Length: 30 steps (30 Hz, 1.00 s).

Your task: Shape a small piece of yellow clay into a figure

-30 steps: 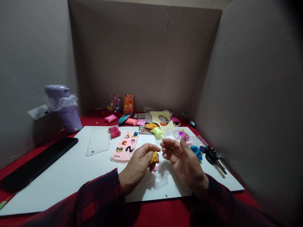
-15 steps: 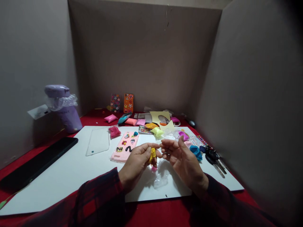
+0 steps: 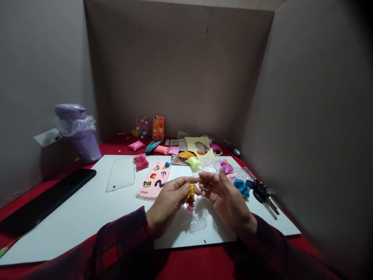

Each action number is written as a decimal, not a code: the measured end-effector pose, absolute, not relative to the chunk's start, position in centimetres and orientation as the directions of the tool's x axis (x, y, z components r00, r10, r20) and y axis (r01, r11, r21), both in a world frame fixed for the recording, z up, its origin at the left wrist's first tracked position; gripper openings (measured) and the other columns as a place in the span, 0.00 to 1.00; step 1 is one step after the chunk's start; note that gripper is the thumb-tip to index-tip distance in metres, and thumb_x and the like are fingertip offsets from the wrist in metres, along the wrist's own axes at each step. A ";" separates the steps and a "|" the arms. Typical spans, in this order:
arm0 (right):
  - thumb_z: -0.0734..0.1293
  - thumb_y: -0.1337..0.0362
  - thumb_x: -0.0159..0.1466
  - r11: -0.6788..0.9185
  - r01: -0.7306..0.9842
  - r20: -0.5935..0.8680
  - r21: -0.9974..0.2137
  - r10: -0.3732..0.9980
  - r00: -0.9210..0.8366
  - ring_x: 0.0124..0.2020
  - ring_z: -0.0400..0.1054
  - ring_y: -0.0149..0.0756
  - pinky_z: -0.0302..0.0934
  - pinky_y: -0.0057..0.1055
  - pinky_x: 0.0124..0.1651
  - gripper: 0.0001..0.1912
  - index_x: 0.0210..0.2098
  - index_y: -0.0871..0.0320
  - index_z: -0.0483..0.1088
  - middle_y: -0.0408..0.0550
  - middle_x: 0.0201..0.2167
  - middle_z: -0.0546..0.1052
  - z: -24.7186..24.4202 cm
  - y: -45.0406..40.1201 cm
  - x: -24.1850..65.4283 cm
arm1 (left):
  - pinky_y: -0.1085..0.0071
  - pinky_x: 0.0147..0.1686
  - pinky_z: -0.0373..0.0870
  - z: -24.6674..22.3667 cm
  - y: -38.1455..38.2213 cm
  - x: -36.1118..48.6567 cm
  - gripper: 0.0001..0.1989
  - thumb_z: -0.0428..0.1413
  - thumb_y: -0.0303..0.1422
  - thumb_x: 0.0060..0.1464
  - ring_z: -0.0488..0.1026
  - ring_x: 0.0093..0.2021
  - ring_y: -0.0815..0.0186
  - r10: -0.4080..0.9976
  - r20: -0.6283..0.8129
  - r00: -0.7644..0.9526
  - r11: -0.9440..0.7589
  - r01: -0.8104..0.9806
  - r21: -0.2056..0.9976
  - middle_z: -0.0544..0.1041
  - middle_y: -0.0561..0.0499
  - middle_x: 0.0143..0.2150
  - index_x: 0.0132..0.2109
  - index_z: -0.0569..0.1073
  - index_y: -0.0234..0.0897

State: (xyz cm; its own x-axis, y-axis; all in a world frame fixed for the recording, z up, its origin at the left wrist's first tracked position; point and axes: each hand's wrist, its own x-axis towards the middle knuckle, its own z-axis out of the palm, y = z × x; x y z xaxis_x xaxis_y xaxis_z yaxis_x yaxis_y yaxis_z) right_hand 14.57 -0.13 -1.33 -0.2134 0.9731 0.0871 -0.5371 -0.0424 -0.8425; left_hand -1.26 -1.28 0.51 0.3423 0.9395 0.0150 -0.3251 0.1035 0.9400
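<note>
- Between your two hands, above the near middle of the white board (image 3: 87, 210), your left hand (image 3: 170, 202) pinches one small lump of yellow clay (image 3: 190, 191) between thumb and fingers.
- Your right hand (image 3: 225, 198) is open, palm turned up, its fingertips (image 3: 204, 179) just beside the clay; whether they touch it you cannot tell.
- Under both hands lies one crumpled clear plastic wrapper (image 3: 198, 221), with a small pink bit showing on it.
- Left of your grip, flat on the board, lie one pink phone case (image 3: 154, 181) with small clay figures on it and one clear phone case (image 3: 121, 179).
- Right of your right hand, one blue clay lump (image 3: 241, 187) lies beside one bunch of keys (image 3: 264, 194).
- Against the back wall stand two decorated phone cases (image 3: 158, 126), upright and side by side.
- Far left, one lilac container (image 3: 78, 134) stands on the red cloth, and one black slab (image 3: 46, 200) lies near it.
</note>
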 end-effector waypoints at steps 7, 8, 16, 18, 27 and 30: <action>0.57 0.42 0.63 -0.045 -0.524 0.089 -0.850 0.970 -0.228 0.35 0.65 0.38 0.60 0.34 0.41 0.27 0.37 0.58 0.74 0.51 0.36 0.73 -1.0 -0.3 14.4 | 0.71 0.31 0.60 1.0 -1.5 -1.2 0.18 0.49 0.28 0.49 0.66 0.27 0.71 0.947 -0.029 0.320 0.113 -0.245 0.963 0.73 0.47 0.33 0.47 0.71 0.32; 0.58 0.42 0.62 -0.045 -0.519 0.090 -0.854 0.968 -0.233 0.35 0.65 0.38 0.60 0.34 0.41 0.27 0.38 0.58 0.74 0.51 0.36 0.73 -0.9 -0.3 14.4 | 0.71 0.31 0.61 1.0 -1.5 -1.3 0.19 0.49 0.27 0.47 0.66 0.28 0.70 0.947 -0.031 0.320 0.115 -0.245 0.963 0.73 0.47 0.33 0.48 0.71 0.32; 0.61 0.44 0.62 -0.051 -0.516 0.087 -0.855 0.967 -0.239 0.35 0.64 0.36 0.59 0.29 0.37 0.25 0.37 0.59 0.75 0.51 0.35 0.73 -1.0 -0.2 14.5 | 0.73 0.28 0.61 0.9 -1.6 -1.3 0.09 0.47 0.26 0.44 0.63 0.25 0.72 0.965 0.028 0.261 0.021 -0.184 0.983 0.67 0.53 0.27 0.34 0.70 0.34; 0.60 0.44 0.62 -0.058 -0.518 0.086 -0.854 0.965 -0.249 0.35 0.64 0.36 0.59 0.29 0.37 0.25 0.37 0.60 0.75 0.51 0.35 0.73 -1.1 -0.2 14.5 | 0.74 0.26 0.60 0.9 -1.7 -1.3 0.07 0.47 0.26 0.45 0.62 0.24 0.73 0.969 0.035 0.243 0.009 -0.179 0.984 0.65 0.55 0.25 0.31 0.68 0.35; 0.60 0.43 0.62 -0.059 -0.486 0.101 -0.872 0.950 -0.297 0.33 0.64 0.35 0.58 0.30 0.36 0.26 0.38 0.60 0.74 0.50 0.32 0.73 -1.1 -0.3 14.3 | 0.73 0.28 0.63 1.2 -1.6 -1.3 0.12 0.46 0.24 0.45 0.64 0.27 0.71 0.958 -0.034 0.285 0.115 -0.273 0.955 0.68 0.51 0.27 0.37 0.70 0.32; 0.58 0.43 0.63 -0.052 -0.473 0.116 -0.879 0.940 -0.319 0.33 0.64 0.36 0.58 0.31 0.36 0.27 0.38 0.61 0.73 0.51 0.32 0.73 -1.2 -0.3 14.4 | 0.72 0.29 0.63 1.2 -1.5 -1.2 0.12 0.49 0.26 0.47 0.67 0.29 0.69 0.948 -0.050 0.314 0.139 -0.269 0.953 0.71 0.49 0.29 0.40 0.71 0.31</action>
